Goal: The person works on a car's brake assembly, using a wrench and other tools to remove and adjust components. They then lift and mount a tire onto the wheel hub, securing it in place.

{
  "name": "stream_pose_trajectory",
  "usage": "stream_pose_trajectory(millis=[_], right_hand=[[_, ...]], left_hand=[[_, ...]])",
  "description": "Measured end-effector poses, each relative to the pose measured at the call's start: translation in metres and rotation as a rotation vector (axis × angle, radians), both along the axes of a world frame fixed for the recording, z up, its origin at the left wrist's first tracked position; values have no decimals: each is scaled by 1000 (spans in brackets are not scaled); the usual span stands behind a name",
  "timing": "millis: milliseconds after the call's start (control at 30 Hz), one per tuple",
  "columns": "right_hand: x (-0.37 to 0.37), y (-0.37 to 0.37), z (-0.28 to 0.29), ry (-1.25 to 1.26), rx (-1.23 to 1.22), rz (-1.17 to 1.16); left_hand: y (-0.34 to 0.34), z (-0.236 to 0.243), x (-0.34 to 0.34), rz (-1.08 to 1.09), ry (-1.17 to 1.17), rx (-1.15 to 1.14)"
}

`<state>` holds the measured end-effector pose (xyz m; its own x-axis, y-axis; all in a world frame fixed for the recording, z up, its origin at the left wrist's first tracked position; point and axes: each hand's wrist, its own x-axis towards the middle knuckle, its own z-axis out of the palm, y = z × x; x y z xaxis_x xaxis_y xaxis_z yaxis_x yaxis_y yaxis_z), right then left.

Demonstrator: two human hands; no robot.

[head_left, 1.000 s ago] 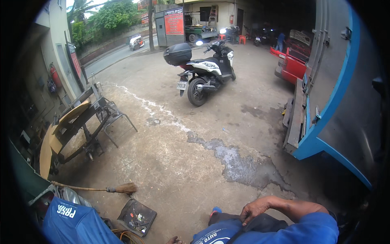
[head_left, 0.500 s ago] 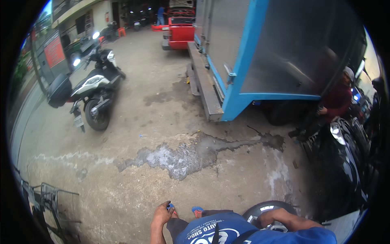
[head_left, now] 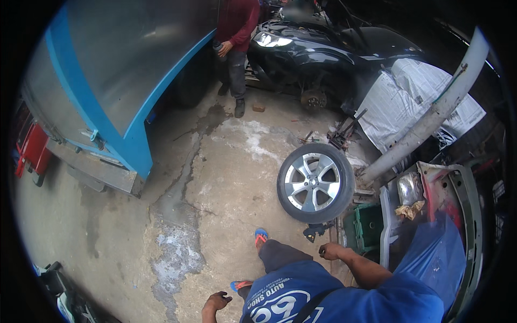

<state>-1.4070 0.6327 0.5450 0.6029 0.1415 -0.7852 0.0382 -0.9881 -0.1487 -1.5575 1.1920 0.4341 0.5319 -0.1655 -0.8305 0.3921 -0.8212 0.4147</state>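
My left hand point(head_left: 216, 302) hangs low over the concrete floor, fingers stretched out and holding nothing. Loosely curled, my right hand point(head_left: 333, 251) is in the air in front of the blue shirt, with nothing visible in it. Ahead of that hand a car wheel point(head_left: 312, 183) with a silver five-spoke rim and black tyre shows its outer face. A small dark metal part point(head_left: 315, 231) lies between the wheel and my right hand. Both my feet, in blue and orange flip-flops point(head_left: 260, 235), stand on the concrete.
A dark car point(head_left: 307, 51) with a bare wheel hub point(head_left: 313, 99) is ahead. Beside it stands a person in a maroon top point(head_left: 237, 21), holding a dark bottle. A blue-edged truck body point(head_left: 137, 153) is left. A slanted pole point(head_left: 425, 121), green crate point(head_left: 363, 226) and body panels crowd the right.
My view has swung right, bringing the wheel and dark car in front. My right arm, earlier over the wheel, is now beyond its near edge. My left hand remains low.
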Motion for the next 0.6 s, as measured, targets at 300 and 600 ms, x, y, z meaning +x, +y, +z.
stream_pose_trajectory(millis=[300, 600], right_hand=[[-95, -72, -67, 615, 51, -896], [118, -107, -72, 50, 464, -1178]], left_hand=[[-28, 33, 264, 273, -149, 72], [-45, -97, 376, -331, -76, -25]])
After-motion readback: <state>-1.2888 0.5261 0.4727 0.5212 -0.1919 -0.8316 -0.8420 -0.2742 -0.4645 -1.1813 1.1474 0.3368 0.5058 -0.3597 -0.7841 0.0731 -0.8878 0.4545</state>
